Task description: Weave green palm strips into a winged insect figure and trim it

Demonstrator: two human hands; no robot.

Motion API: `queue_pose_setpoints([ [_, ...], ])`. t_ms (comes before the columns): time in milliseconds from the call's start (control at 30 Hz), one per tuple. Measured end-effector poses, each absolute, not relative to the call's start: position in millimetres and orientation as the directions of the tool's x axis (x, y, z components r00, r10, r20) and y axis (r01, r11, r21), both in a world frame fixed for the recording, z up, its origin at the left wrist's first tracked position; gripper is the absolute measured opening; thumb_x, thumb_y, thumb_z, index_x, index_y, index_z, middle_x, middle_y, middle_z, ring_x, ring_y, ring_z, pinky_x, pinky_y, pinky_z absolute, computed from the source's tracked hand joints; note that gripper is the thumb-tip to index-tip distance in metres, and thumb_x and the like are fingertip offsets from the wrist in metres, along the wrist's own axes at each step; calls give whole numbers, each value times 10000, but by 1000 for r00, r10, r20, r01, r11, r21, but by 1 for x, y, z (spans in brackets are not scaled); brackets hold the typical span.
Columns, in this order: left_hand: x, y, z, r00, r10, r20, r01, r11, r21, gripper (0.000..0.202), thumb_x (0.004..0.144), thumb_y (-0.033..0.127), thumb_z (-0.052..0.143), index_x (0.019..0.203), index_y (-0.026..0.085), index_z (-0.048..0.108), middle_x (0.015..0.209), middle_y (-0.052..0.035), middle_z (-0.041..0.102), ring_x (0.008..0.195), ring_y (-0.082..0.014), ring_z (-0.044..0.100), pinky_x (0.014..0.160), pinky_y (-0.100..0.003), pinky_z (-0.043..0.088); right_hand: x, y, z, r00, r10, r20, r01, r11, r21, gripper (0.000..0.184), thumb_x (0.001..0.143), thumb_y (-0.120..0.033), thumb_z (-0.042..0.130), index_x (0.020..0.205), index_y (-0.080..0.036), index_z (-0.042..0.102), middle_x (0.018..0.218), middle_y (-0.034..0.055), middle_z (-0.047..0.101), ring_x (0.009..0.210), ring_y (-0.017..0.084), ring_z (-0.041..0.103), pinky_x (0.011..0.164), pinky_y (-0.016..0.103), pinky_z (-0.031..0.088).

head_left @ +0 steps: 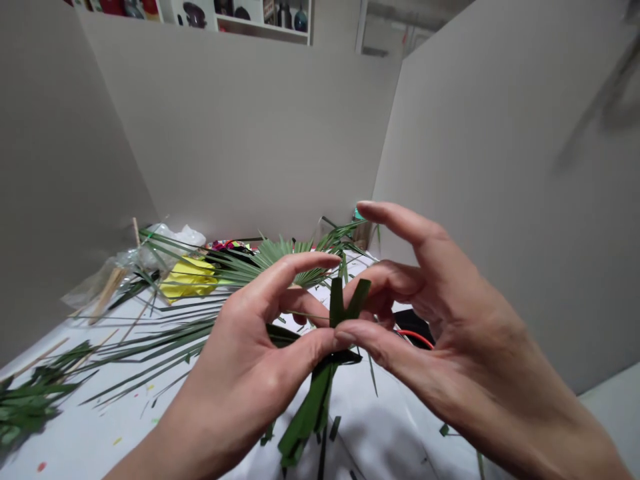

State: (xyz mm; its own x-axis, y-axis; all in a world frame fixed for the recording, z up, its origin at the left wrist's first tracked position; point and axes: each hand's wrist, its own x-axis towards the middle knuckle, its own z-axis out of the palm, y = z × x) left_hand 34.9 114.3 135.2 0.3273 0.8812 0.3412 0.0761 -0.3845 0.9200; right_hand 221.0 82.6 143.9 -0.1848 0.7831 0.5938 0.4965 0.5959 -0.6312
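Note:
Both hands meet at the centre of the head view, pinching a bundle of folded green palm leaf strips (315,407). My left hand (265,333) presses its thumb against the strips from the left, with its index finger arched above. From the right, my right hand (425,313) pinches at the same spot, thumb tip beside the other thumb, its index finger raised. Two short strip ends (347,300) stick up in a V above the thumbs, and longer ones hang below. The fingers behind the strips are partly hidden.
Fan-shaped palm leaves (275,257) spread across the white table (165,433). At the left lie a yellow crumpled piece (189,278), a clear plastic bag (175,243), wooden sticks (107,293) and cut leaves (35,400). Grey panels (250,133) enclose the table; leaf scraps are scattered about.

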Motion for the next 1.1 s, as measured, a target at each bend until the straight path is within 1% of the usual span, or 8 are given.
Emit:
queue_pose_setpoints([
  [167, 33, 119, 134, 374, 886, 275, 7, -299, 954, 529, 778, 100, 848, 1220, 339, 683, 722, 114, 766, 773, -118, 744, 741, -162, 551, 217, 86, 141, -193, 782, 592, 501, 598, -626, 716, 892, -205, 708, 1512, -337, 372, 803, -118, 637, 672, 86, 635, 683, 221, 582],
  [333, 18, 126, 135, 453, 866, 210, -67, -202, 977, 509, 762, 134, 896, 1157, 401, 720, 945, 106, 831, 958, -120, 774, 804, -141, 579, 216, 83, 140, -105, 774, 624, 464, 594, -658, 616, 905, -190, 680, 1456, -308, 433, 804, -98, 665, 701, 91, 645, 668, 208, 578],
  [467, 7, 128, 137, 472, 853, 223, -39, -232, 972, 417, 740, 174, 917, 1069, 393, 784, 961, 69, 857, 1036, -155, 778, 783, -137, 590, 218, 79, 141, -73, 804, 590, 373, 570, -732, 600, 931, -249, 699, 1459, -355, 434, 834, -73, 695, 698, 109, 685, 516, 186, 522],
  [533, 6, 128, 138, 475, 848, 235, -35, -249, 968, 328, 749, 182, 904, 992, 384, 817, 930, 59, 861, 982, -157, 789, 770, -146, 592, 218, 77, 141, -67, 806, 588, 352, 571, -742, 599, 927, -268, 717, 1451, -370, 447, 848, -67, 702, 716, 126, 708, 558, 206, 566],
  [633, 6, 127, 137, 460, 851, 252, 7, -287, 958, 165, 791, 206, 863, 856, 357, 860, 893, 44, 857, 871, -145, 785, 772, -162, 585, 218, 73, 140, -40, 793, 607, 352, 580, -735, 601, 910, -266, 731, 1437, -371, 461, 837, -80, 695, 724, 134, 711, 793, 302, 648],
  [767, 9, 126, 137, 426, 878, 217, 8, -243, 970, 103, 825, 290, 828, 736, 329, 864, 776, 24, 826, 778, -175, 764, 724, -224, 597, 217, 70, 138, -44, 790, 611, 387, 578, -719, 573, 918, -228, 692, 1418, -395, 467, 849, -91, 700, 736, 121, 720, 762, 255, 642],
  [933, 23, 124, 147, 329, 908, 259, 42, -288, 957, 155, 795, 399, 808, 902, 296, 854, 688, -23, 769, 794, -283, 761, 655, -336, 626, 213, 74, 133, -41, 751, 659, 436, 607, -664, 565, 913, -246, 736, 1398, -445, 526, 924, -74, 722, 797, 125, 740, 748, 227, 652],
  [1100, 29, 119, 152, 316, 916, 247, 41, -273, 961, 250, 797, 453, 788, 977, 285, 830, 687, -23, 746, 775, -280, 746, 628, -329, 623, 209, 73, 136, -102, 726, 680, 448, 644, -620, 589, 923, -100, 643, 1404, -404, 494, 1042, -56, 723, 882, 112, 732, 798, 217, 650],
])
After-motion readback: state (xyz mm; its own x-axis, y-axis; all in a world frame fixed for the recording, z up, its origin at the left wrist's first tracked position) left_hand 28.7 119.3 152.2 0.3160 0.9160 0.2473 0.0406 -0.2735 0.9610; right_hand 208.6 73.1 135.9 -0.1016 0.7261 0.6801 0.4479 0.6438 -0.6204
